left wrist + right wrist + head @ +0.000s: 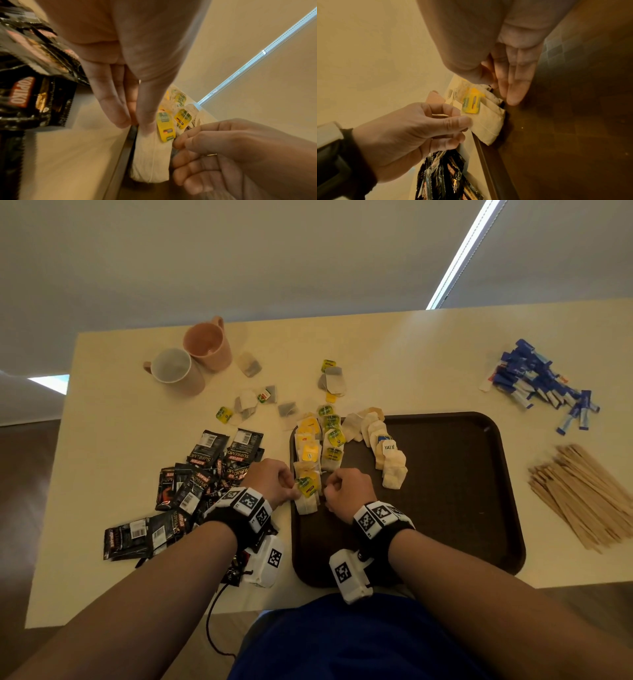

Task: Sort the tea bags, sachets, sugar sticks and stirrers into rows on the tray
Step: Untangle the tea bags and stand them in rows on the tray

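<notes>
Hands meet at the tray's [445, 508] near-left corner: left hand [270, 479] pinches a tea bag [307, 501] by its left edge, right hand [346, 491] curled just right of it. Sachets [191, 484] lie left, sugar sticks [537, 381] far right, stirrers [579, 494] right.

Left wrist: thumb and fingers [109, 102] grip the bag's far end.

Right wrist: whether the right fingers [517, 83] hold anything, I cannot tell.

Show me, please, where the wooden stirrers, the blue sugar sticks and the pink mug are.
wooden stirrers [582, 496]: head view, middle of the pile, right of the tray.
blue sugar sticks [539, 381]: head view, centre of the heap.
pink mug [209, 344]: head view, inside wall near the rim.
</notes>
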Demonstrator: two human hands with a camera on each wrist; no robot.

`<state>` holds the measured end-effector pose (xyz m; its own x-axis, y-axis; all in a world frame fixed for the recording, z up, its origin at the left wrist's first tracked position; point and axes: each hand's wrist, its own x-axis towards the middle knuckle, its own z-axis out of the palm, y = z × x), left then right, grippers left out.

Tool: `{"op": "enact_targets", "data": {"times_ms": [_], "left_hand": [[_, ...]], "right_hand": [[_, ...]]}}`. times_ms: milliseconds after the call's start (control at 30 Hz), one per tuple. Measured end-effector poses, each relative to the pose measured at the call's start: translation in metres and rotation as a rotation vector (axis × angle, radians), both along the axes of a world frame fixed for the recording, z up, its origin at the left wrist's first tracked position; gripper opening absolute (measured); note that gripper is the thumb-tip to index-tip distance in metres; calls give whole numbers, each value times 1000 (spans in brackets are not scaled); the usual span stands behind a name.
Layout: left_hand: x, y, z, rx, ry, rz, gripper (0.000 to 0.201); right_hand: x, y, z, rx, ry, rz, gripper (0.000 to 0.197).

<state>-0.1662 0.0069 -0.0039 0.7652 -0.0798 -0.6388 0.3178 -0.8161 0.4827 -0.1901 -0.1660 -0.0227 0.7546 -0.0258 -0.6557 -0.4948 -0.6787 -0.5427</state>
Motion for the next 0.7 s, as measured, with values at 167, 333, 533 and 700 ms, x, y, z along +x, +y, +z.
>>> {"op": "enact_targets", "data": {"times_ms": [167, 333, 533, 700], "left_hand": [[5, 2, 7, -5, 7, -59, 22], [16, 4, 13, -5, -30, -72, 26], [23, 6, 18, -10, -110, -52, 20], [29, 8, 22, 11, -138, -30, 17]], "right_hand": [[11, -11, 1, -98, -63, -99, 11], [28, -13, 2, -147, -122, -177, 33], [36, -11, 9, -140, -191, -64, 34], [38, -12, 10, -126, -193, -52, 39]]}}
